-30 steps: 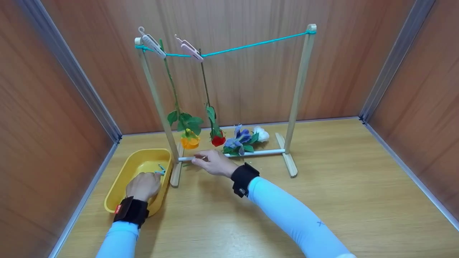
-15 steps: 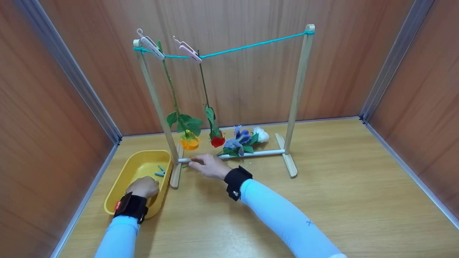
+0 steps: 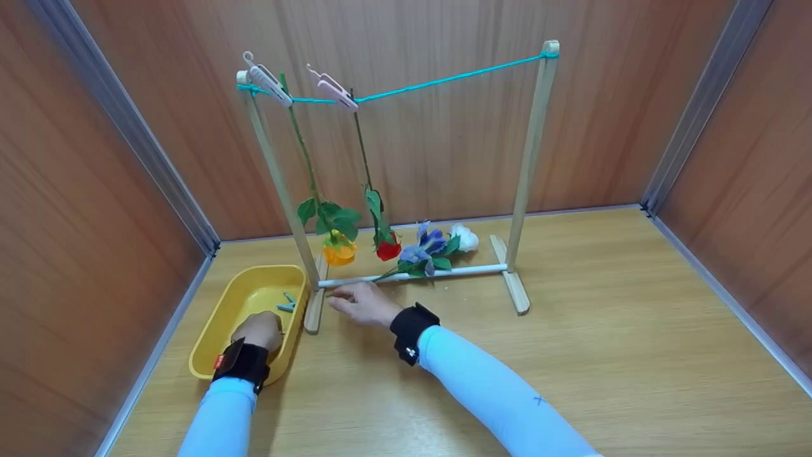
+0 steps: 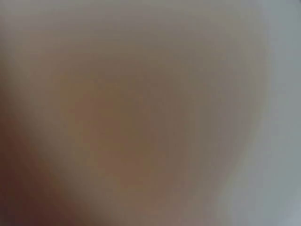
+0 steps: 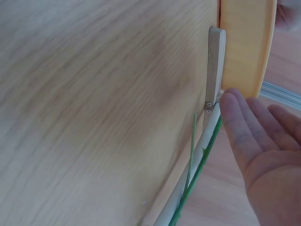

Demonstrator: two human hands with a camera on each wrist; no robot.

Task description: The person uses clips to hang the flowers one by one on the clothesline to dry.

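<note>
My left hand (image 3: 259, 331) is down inside a yellow tub (image 3: 202, 343), its fingers mostly hidden; I cannot tell whether they hold anything. Beside it in the tub lies a blue clothespin (image 3: 286, 307). My right hand (image 3: 365, 303) is low at the left end of the rack's white crossbar (image 3: 482, 270). In the right wrist view its fingers (image 5: 237, 125) reach out fairly straight, fingertips right at a green stem (image 5: 202, 162) that runs along the bar. A blue-purple flower (image 3: 415, 254) and a white flower (image 3: 466, 237) lie across the bar.
From a turquoise cord (image 3: 444, 80) between two wooden posts (image 3: 531, 152) hang a yellow-orange rose (image 3: 339, 254) and a red rose (image 3: 388, 249), upside down. A white clothespin (image 3: 269, 84) and a pink clothespin (image 3: 336, 91) grip their stems. Wooden panels (image 3: 742, 127) enclose the table.
My right hand has drawn slightly left and toward me, showing more of the crossbar and stems. My left hand has shifted a little nearer in the tub, away from the blue clothespin.
</note>
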